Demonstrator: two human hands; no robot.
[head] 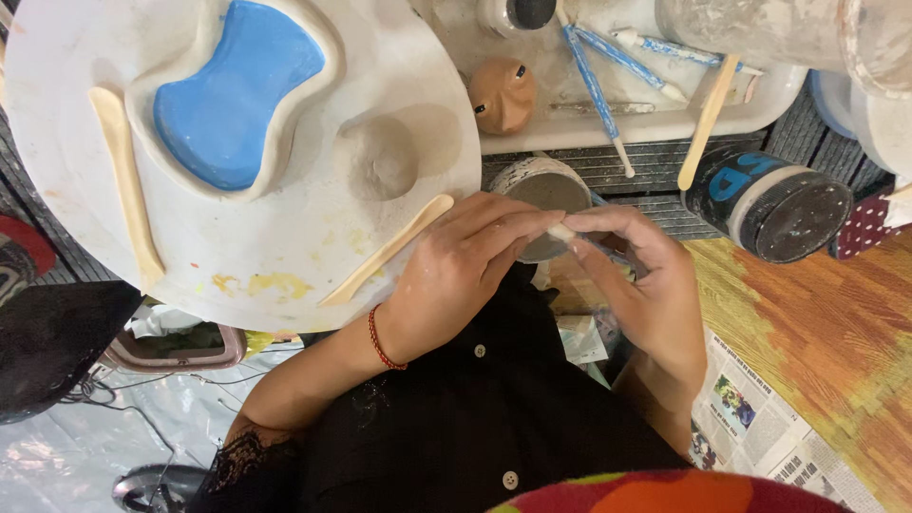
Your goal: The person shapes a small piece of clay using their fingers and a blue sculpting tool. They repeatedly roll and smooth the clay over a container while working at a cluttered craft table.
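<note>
Looking down from the head camera, we're seeing both hands meeting right over the lap, just off the near edge of the round white board (285, 275). The left hand (456, 271) is pinching a small pale bit of clay (561, 231) with its fingertips, and the right hand (646, 285) is closing on the same bit from the other side, so the two sets of fingertips are touching around it. The piece is tiny, and we can't really tell its long axis; it seems to be lying roughly across, from one hand to the other. Neither hand is nearer, both are gripping it together.

Just behind the fingers a small round cup (541, 190) of grey slip is sitting, partly hidden by them. On the board a flat wooden modelling tool (389, 249) is lying slantwise, its near end just beside the left hand. Further up, a clay dish with blue filling (237, 90), a grey clay lump (380, 157) and another wooden stick (128, 185) are resting well apart from the hands. A white tray (589, 128) beyond is holding a little brown clay face (503, 93) and blue-handled tools (594, 81). A dark jar (774, 204) is lying on its side to the right.
</note>
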